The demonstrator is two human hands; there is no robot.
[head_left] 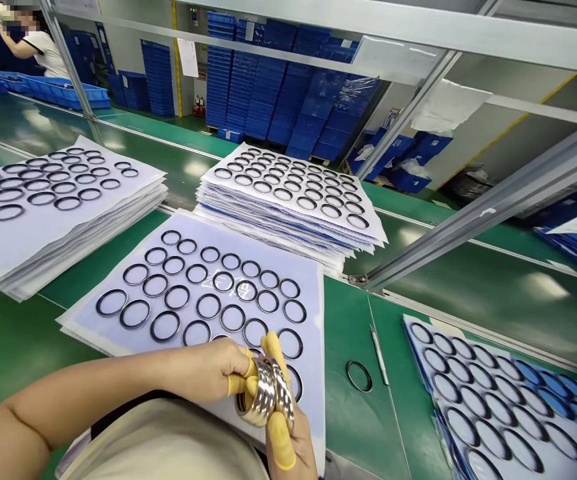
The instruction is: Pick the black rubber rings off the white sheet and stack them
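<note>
Shiny metal rings (263, 395) are bunched in a stack between my two hands, just above the near edge of a white sheet (133, 343). My left hand (223, 370), with yellow finger cots, is closed around the stack's left side. On the right side, my right hand (288, 433) grips the rings between a yellow-covered thumb below and fingers above. The stack looks split into two groups that touch or nearly touch. Several dark-edged rings (208, 307) lie flat in rows on the sheet beneath. My hands and the stack hide some of them.
Two tall piles of ring-covered sheets (288, 220) (93, 227) stand behind and at left. A single ring (359, 376) and a slim cutter knife (379, 353) lie on the green table at right. Another ring-covered sheet (468, 373) is farther right. A metal post (488, 193) slants across.
</note>
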